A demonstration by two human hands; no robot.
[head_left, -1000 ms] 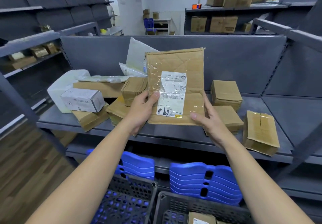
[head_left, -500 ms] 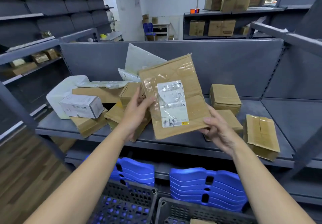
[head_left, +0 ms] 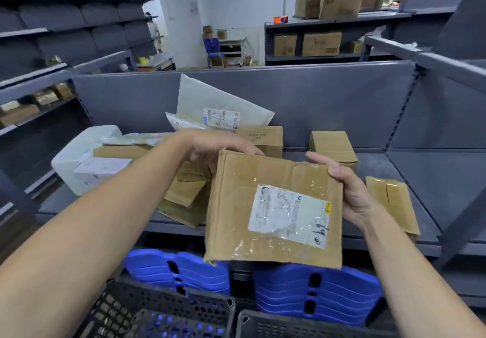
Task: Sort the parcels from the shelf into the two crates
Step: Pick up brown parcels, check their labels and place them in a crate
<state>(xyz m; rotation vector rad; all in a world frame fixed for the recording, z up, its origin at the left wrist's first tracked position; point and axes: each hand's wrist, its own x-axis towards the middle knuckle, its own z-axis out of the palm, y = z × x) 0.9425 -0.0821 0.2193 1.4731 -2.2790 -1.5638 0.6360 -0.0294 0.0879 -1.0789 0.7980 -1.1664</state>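
1. I am holding the flat cardboard parcel [head_left: 236, 179] in the air in front of the shelf [head_left: 420, 179], label side up.
2. My left hand [head_left: 215, 145] is gripping its far left corner, and my right hand [head_left: 352, 195] is pinching its right edge, thumb on top.
3. Below, the left crate [head_left: 168, 303] is showing only mesh (blue behind it).
4. The right crate [head_left: 302, 323] is showing just its rim, so I cannot tell what is in it.
5. Other boxes [head_left: 331, 145] are lying on the shelf.
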